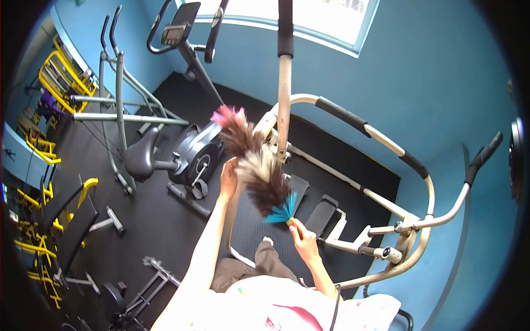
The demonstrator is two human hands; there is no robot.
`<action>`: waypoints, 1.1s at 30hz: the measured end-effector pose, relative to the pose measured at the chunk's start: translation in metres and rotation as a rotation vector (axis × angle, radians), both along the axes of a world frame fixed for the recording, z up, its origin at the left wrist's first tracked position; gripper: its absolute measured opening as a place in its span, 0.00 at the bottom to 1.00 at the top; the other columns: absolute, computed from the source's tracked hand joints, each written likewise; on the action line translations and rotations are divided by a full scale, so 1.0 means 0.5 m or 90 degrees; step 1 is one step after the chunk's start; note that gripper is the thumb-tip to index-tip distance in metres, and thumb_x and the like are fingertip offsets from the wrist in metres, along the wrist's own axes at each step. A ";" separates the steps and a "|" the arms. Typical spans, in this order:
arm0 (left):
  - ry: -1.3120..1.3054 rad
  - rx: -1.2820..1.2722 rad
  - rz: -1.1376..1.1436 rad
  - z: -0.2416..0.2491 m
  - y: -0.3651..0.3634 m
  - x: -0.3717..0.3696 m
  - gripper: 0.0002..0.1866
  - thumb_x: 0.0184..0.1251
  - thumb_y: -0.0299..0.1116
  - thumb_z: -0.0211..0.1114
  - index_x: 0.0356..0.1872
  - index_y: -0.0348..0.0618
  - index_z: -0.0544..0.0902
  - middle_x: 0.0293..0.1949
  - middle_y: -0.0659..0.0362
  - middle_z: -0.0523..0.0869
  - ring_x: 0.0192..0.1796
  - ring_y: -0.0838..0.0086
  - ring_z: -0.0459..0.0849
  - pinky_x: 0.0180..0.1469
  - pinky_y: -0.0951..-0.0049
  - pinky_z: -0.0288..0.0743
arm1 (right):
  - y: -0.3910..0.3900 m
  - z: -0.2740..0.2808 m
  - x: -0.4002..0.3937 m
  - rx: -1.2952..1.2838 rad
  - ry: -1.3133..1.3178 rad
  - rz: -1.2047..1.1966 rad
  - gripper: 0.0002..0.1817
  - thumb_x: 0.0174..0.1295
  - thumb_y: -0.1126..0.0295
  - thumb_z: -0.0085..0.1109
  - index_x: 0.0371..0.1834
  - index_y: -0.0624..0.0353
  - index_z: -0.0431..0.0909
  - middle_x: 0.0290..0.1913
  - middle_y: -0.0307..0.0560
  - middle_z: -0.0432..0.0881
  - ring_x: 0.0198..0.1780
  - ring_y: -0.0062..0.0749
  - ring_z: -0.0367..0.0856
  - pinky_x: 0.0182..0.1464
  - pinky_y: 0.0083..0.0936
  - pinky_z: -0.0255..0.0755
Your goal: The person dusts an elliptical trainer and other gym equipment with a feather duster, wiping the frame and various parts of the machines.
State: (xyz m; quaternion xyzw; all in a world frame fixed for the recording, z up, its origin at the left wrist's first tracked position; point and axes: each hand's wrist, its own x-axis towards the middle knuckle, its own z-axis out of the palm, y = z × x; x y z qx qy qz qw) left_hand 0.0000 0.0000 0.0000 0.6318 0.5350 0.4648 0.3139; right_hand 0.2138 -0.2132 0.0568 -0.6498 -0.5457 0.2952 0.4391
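A feather duster (262, 171) with pink, brown, cream and blue feathers slants across the middle of the view. My right hand (303, 238) is closed round its handle, just below the blue feathers. My left hand (228, 177) is raised beside the brown and cream feathers, near the cream frame of an exercise machine (284, 105); its fingers are partly hidden behind the feathers and frame, so its grip is unclear. The duster's pink tip lies up and to the left, over the machine's frame.
An exercise bike (193, 157) stands at the left, with grey machine arms (120, 110) behind it. Yellow-framed equipment (66, 71) lines the far left. Curved cream bars (386, 140) with black grips and foot pedals (323, 215) are at the right, near the blue wall (441, 71).
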 end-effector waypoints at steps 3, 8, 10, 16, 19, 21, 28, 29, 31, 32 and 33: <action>0.004 0.037 0.021 0.020 0.145 0.006 0.22 0.72 0.45 0.40 0.43 0.34 0.73 0.34 0.49 0.77 0.40 0.65 0.76 0.47 0.71 0.67 | 0.185 -0.003 -0.011 0.062 -0.017 -0.029 0.16 0.62 0.67 0.54 0.49 0.65 0.74 0.28 0.54 0.82 0.26 0.25 0.81 0.29 0.21 0.71; -0.004 0.022 0.035 0.008 0.074 0.013 0.23 0.70 0.47 0.42 0.39 0.34 0.75 0.36 0.46 0.78 0.40 0.56 0.78 0.44 0.65 0.69 | 0.105 0.014 -0.056 -0.064 0.074 -0.036 0.16 0.62 0.68 0.53 0.50 0.66 0.73 0.29 0.56 0.81 0.28 0.30 0.80 0.30 0.22 0.71; -0.045 0.052 0.020 -0.024 0.082 0.008 0.19 0.68 0.43 0.45 0.40 0.36 0.76 0.31 0.49 0.79 0.36 0.58 0.79 0.40 0.64 0.70 | 0.068 0.002 -0.087 -0.002 0.065 -0.038 0.17 0.62 0.67 0.55 0.50 0.66 0.74 0.32 0.53 0.83 0.27 0.25 0.80 0.30 0.21 0.71; -0.022 0.114 0.001 -0.007 0.089 0.010 0.29 0.70 0.52 0.38 0.39 0.34 0.77 0.29 0.48 0.80 0.31 0.62 0.79 0.35 0.66 0.70 | 0.191 0.048 -0.139 -0.064 0.047 -0.161 0.16 0.62 0.67 0.54 0.48 0.66 0.74 0.30 0.60 0.80 0.30 0.30 0.81 0.33 0.25 0.72; -0.003 0.057 -0.068 -0.001 0.087 -0.008 0.28 0.69 0.52 0.38 0.41 0.34 0.76 0.37 0.44 0.79 0.41 0.48 0.77 0.44 0.60 0.69 | 0.193 0.031 -0.172 -0.089 0.027 -0.262 0.16 0.63 0.67 0.53 0.48 0.67 0.74 0.24 0.55 0.79 0.24 0.22 0.76 0.28 0.23 0.70; 0.000 0.046 -0.128 -0.008 0.099 -0.011 0.30 0.69 0.54 0.37 0.42 0.34 0.76 0.38 0.44 0.79 0.42 0.48 0.76 0.45 0.59 0.68 | 0.156 0.022 -0.238 -0.009 0.020 -0.301 0.16 0.63 0.67 0.54 0.48 0.66 0.74 0.22 0.52 0.78 0.22 0.20 0.74 0.26 0.21 0.69; -0.050 0.018 -0.305 -0.165 0.133 -0.023 0.20 0.67 0.43 0.46 0.49 0.37 0.73 0.38 0.48 0.77 0.42 0.55 0.74 0.45 0.61 0.65 | 0.254 0.058 -0.428 -0.048 0.001 -0.506 0.15 0.63 0.65 0.53 0.45 0.66 0.76 0.19 0.51 0.75 0.19 0.21 0.71 0.23 0.24 0.69; -0.065 -0.013 -0.310 -0.146 0.122 -0.015 0.20 0.66 0.42 0.47 0.48 0.37 0.73 0.40 0.48 0.77 0.43 0.54 0.74 0.46 0.60 0.64 | 0.257 0.034 -0.438 -0.064 0.024 -0.535 0.15 0.63 0.65 0.52 0.44 0.66 0.75 0.18 0.50 0.73 0.19 0.21 0.70 0.22 0.24 0.68; -0.073 -0.064 -0.316 -0.108 0.126 -0.023 0.20 0.63 0.42 0.50 0.48 0.37 0.74 0.43 0.48 0.77 0.45 0.53 0.74 0.49 0.60 0.63 | 0.230 0.015 -0.494 -0.073 0.011 -0.555 0.15 0.63 0.64 0.52 0.44 0.66 0.76 0.15 0.44 0.70 0.16 0.18 0.66 0.18 0.21 0.65; -0.074 -0.087 -0.317 -0.091 0.133 -0.031 0.20 0.62 0.42 0.51 0.48 0.37 0.75 0.45 0.48 0.77 0.46 0.52 0.73 0.50 0.59 0.62 | 0.210 0.013 -0.533 -0.113 0.056 -0.558 0.15 0.63 0.63 0.52 0.44 0.65 0.76 0.14 0.41 0.68 0.14 0.16 0.64 0.16 0.19 0.62; -0.075 -0.111 -0.315 -0.087 0.136 -0.041 0.20 0.61 0.42 0.53 0.48 0.37 0.75 0.46 0.48 0.77 0.47 0.52 0.73 0.51 0.59 0.62 | 0.199 0.022 -0.565 -0.153 0.100 -0.559 0.15 0.63 0.62 0.52 0.43 0.64 0.76 0.13 0.37 0.67 0.13 0.14 0.63 0.14 0.17 0.60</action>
